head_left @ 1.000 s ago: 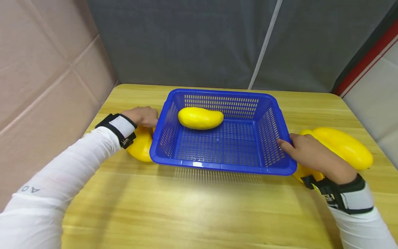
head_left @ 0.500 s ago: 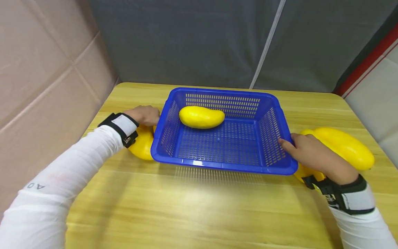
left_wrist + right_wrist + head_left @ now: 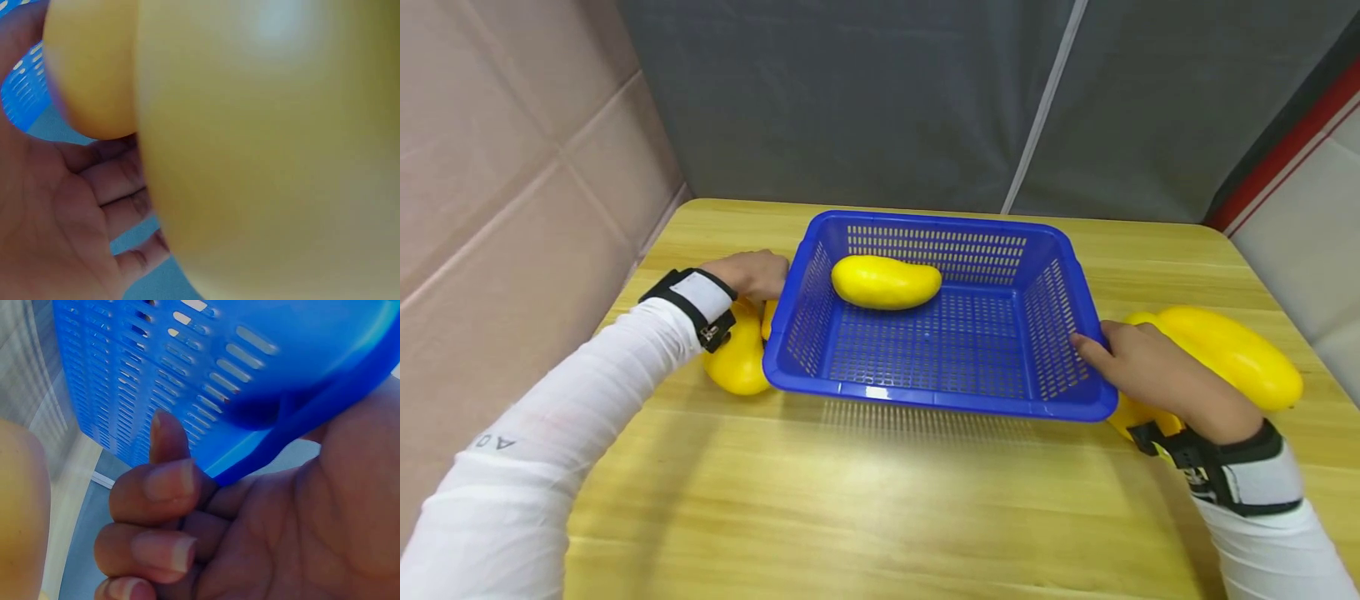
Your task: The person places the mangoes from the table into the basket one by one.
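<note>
A blue plastic basket [image 3: 940, 405] takes up the middle of the head view, its front edge raised off the table. One yellow mango [image 3: 886, 283] lies inside it, towards the back left. My right hand [image 3: 1150, 367] grips the right rim, thumb inside and fingers curled underneath in the right wrist view. Left of the basket, my left hand [image 3: 752, 273] holds a mango [image 3: 94, 69] between thumb and fingers, mostly hidden in the head view. A larger-looking mango [image 3: 736, 367] lies nearer me, under the left wrist, and fills much of the left wrist view.
On the right, a big mango [image 3: 1232, 354] lies beyond my right hand, with another yellow fruit [image 3: 1127, 415] partly hidden under that hand. The wooden table [image 3: 880, 517] ends at a grey curtain [image 3: 850, 100] behind and a pinkish padded wall [image 3: 512, 167] on the left.
My left hand has shifted slightly right towards the basket. The nearer mango on the left has moved a little towards me, widening its visible part. Basket and right hand stay nearly still.
</note>
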A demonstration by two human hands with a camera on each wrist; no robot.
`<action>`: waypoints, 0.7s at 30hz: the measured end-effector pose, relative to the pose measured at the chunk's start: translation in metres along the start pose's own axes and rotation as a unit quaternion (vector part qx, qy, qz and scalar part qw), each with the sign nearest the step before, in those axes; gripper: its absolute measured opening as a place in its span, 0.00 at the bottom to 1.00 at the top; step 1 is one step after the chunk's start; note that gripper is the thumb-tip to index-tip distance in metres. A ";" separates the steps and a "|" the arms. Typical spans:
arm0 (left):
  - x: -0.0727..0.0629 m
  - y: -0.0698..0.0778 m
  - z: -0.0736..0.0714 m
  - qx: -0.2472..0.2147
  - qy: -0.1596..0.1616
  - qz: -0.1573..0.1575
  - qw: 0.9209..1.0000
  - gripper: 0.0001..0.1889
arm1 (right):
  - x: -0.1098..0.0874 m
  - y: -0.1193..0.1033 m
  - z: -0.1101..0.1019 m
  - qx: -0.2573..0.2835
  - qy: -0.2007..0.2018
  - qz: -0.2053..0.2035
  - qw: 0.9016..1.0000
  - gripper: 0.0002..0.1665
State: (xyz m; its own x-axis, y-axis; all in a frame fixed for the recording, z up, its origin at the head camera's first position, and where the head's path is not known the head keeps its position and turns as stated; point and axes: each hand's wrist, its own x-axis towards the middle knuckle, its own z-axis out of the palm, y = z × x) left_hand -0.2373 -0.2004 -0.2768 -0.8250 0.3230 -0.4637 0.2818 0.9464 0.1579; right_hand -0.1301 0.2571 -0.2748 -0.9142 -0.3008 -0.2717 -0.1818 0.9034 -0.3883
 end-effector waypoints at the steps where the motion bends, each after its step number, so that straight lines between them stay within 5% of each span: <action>1: 0.000 0.000 0.000 -0.001 0.003 -0.002 1.000 0.15 | 0.000 0.000 0.000 -0.001 0.000 0.000 1.000 0.34; 21: -0.009 0.002 -0.028 0.052 0.062 -0.042 0.996 0.32 | 0.001 0.000 0.000 -0.002 -0.003 0.006 1.000 0.35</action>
State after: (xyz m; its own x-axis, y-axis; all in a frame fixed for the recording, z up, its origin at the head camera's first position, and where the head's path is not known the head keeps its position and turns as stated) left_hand -0.2432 -0.2017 -0.2484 -0.9002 0.2468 -0.3588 0.2535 0.9669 0.0291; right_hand -0.1309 0.2565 -0.2752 -0.9143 -0.2910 -0.2817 -0.1713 0.9081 -0.3821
